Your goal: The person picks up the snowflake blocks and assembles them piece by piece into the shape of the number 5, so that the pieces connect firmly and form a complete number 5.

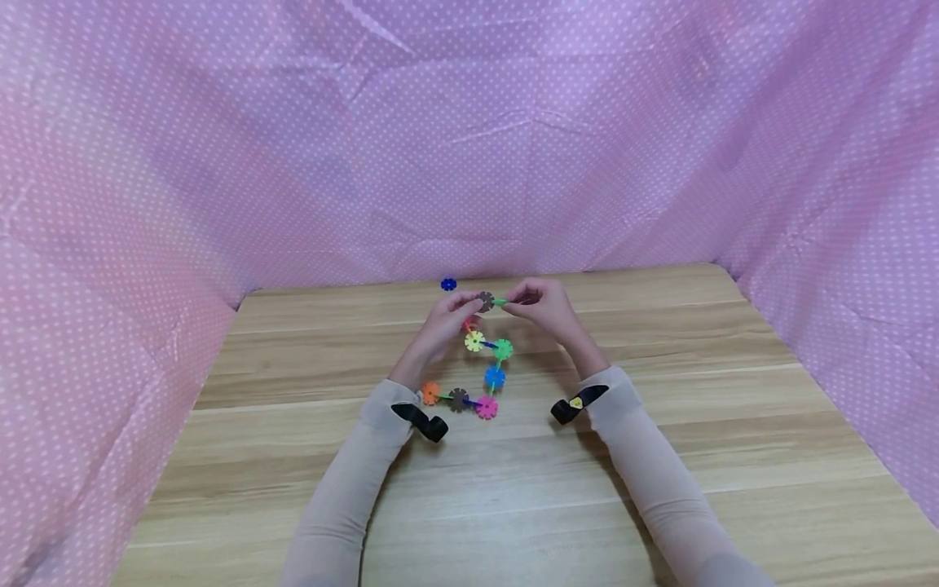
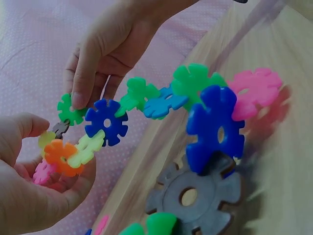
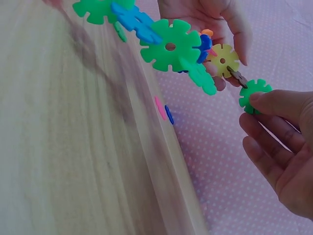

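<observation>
A chain of notched plastic flower discs in several colours is held up over the table between both hands. My left hand (image 1: 443, 318) grips its far end, with an orange disc (image 2: 61, 155) and a pink disc (image 2: 44, 174) among the fingers and a yellow disc (image 3: 222, 51) beside them. Between thumb and fingers, my right hand (image 1: 546, 306) pinches a green disc (image 3: 257, 86), which is slotted to a brown disc (image 1: 486, 302). The rest of the chain bends towards the person, past a blue disc (image 1: 495, 377) and a magenta disc (image 1: 487, 408) to an orange disc (image 1: 431, 393).
Near the far edge of the wooden table (image 1: 660, 342) lies a loose dark blue disc (image 1: 448, 284). In the right wrist view, a loose pink disc (image 3: 160, 107) lies next to it. A pink dotted cloth (image 1: 469, 163) hangs behind and at both sides.
</observation>
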`<state>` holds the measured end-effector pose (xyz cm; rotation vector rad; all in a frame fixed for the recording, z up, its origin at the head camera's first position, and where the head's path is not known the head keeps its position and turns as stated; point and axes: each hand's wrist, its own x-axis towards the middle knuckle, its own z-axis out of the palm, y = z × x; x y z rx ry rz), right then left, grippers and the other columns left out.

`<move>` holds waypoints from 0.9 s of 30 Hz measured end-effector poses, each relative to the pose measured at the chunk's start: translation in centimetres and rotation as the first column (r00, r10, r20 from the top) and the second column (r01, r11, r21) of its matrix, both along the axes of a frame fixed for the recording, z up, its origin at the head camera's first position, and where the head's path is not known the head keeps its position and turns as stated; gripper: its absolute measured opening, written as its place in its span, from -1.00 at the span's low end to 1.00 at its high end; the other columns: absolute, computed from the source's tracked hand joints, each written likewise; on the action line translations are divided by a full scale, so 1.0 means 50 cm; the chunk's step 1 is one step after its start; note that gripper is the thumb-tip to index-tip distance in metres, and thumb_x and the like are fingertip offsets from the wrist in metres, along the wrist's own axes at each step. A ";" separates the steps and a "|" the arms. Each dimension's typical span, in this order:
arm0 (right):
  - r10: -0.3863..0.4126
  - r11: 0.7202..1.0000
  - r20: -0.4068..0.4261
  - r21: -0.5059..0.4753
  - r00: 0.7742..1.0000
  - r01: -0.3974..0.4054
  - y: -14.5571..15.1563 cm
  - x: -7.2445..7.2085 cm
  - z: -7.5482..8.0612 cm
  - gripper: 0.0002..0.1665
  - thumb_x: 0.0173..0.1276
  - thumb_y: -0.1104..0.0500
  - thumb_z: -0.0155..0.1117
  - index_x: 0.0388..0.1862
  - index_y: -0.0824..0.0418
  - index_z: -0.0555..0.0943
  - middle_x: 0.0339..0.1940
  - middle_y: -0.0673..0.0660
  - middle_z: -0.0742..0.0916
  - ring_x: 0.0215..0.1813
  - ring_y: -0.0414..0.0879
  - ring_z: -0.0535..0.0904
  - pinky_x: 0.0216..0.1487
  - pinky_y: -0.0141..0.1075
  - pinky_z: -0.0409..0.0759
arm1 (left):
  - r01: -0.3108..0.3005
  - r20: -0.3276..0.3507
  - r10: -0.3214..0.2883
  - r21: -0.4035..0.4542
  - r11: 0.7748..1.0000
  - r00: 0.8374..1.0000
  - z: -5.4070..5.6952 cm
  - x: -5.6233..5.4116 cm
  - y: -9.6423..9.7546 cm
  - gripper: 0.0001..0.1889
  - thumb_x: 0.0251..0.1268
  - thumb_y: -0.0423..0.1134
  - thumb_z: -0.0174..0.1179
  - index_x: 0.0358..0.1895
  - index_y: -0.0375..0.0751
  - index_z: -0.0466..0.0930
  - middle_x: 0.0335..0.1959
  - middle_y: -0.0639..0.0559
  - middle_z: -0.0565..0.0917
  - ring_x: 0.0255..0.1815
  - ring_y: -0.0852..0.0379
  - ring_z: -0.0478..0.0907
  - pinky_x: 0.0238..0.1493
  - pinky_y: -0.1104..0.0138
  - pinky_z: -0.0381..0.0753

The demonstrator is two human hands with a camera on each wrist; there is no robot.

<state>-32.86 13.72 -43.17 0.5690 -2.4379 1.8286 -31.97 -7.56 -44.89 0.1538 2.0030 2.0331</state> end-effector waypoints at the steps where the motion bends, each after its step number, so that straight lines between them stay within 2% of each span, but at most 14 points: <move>1: 0.000 1.000 -0.009 0.004 1.000 0.000 0.000 -0.004 -0.007 -0.84 0.24 0.42 0.46 -0.24 0.51 0.70 -0.29 0.30 0.81 -0.34 -0.31 0.68 -0.21 -0.49 0.70 | -0.015 0.007 0.015 0.008 1.000 1.000 0.000 0.001 0.001 -0.66 0.59 -0.22 0.08 0.26 -0.31 0.50 -0.05 0.04 0.64 0.11 -0.25 0.60 0.03 0.25 0.67; 5: 0.012 1.000 -0.040 -0.001 0.999 -0.012 -0.004 -0.006 -0.014 -0.87 0.22 0.42 0.48 -0.27 0.47 0.72 -0.30 0.35 0.80 -0.36 -0.30 0.69 -0.23 -0.46 0.71 | -0.067 0.028 0.066 0.043 0.997 0.997 -0.001 0.001 0.005 -0.71 0.52 -0.30 0.14 0.20 -0.29 0.49 -0.13 0.06 0.65 0.17 -0.32 0.57 0.27 -0.01 0.62; 8: 0.014 1.000 -0.046 -0.015 0.999 -0.015 -0.010 -0.001 -0.010 -0.90 0.20 0.46 0.47 -0.29 0.47 0.73 -0.31 0.37 0.80 -0.37 -0.30 0.69 -0.25 -0.46 0.71 | -0.089 0.036 0.087 0.057 0.994 0.996 -0.002 0.000 0.006 -0.76 0.48 -0.35 0.16 0.12 -0.26 0.49 -0.18 0.07 0.66 0.11 -0.28 0.59 0.15 0.08 0.68; 11: 0.009 1.000 -0.053 -0.019 0.999 -0.010 -0.015 0.006 -0.004 -0.91 0.19 0.48 0.47 -0.31 0.48 0.74 -0.31 0.37 0.81 -0.38 -0.32 0.69 -0.27 -0.49 0.70 | -0.095 0.038 0.093 0.061 0.994 0.995 0.000 0.000 0.005 -0.81 0.48 -0.36 0.16 0.07 -0.27 0.50 -0.18 0.06 0.67 -0.02 -0.11 0.63 -0.07 0.32 0.69; 13: 0.002 1.000 -0.056 -0.019 0.998 -0.004 -0.017 0.009 -0.002 -0.92 0.19 0.48 0.47 -0.32 0.49 0.74 -0.30 0.41 0.80 -0.38 -0.33 0.68 -0.27 -0.51 0.69 | -0.096 0.042 0.093 0.069 0.993 0.995 0.002 0.002 0.005 -0.82 0.48 -0.37 0.16 0.05 -0.27 0.50 -0.19 0.05 0.66 -0.09 -0.01 0.64 -0.13 0.39 0.69; 20: -0.022 0.999 -0.052 -0.027 0.998 0.021 -0.023 0.015 -0.001 -0.92 0.18 0.47 0.49 -0.34 0.48 0.75 -0.29 0.45 0.79 -0.39 -0.31 0.69 -0.28 -0.50 0.70 | -0.074 0.032 0.071 0.079 0.994 0.997 0.012 0.009 0.006 -0.89 0.49 -0.40 0.13 -0.05 -0.20 0.44 -0.17 0.03 0.61 -0.19 0.13 0.61 -0.07 0.39 0.71; 24: -0.029 0.999 -0.062 -0.034 0.998 0.027 -0.027 0.013 -0.002 -0.91 0.20 0.47 0.47 -0.30 0.50 0.75 -0.28 0.43 0.80 -0.37 -0.27 0.70 -0.26 -0.50 0.69 | -0.051 0.020 0.049 0.074 0.996 0.999 0.018 0.006 0.000 -0.89 0.51 -0.38 0.12 -0.03 -0.19 0.42 -0.13 0.02 0.61 -0.15 0.10 0.62 0.02 0.31 0.71; 27: -0.017 0.999 -0.070 -0.029 0.997 0.015 -0.032 0.011 -0.004 -0.88 0.25 0.47 0.43 -0.25 0.54 0.72 -0.24 0.47 0.78 -0.32 -0.17 0.70 -0.23 -0.52 0.67 | -0.042 0.026 0.041 0.060 0.997 0.999 0.022 0.004 -0.007 -0.86 0.51 -0.36 0.12 0.02 -0.22 0.45 -0.14 0.02 0.62 -0.11 0.05 0.62 0.14 0.18 0.69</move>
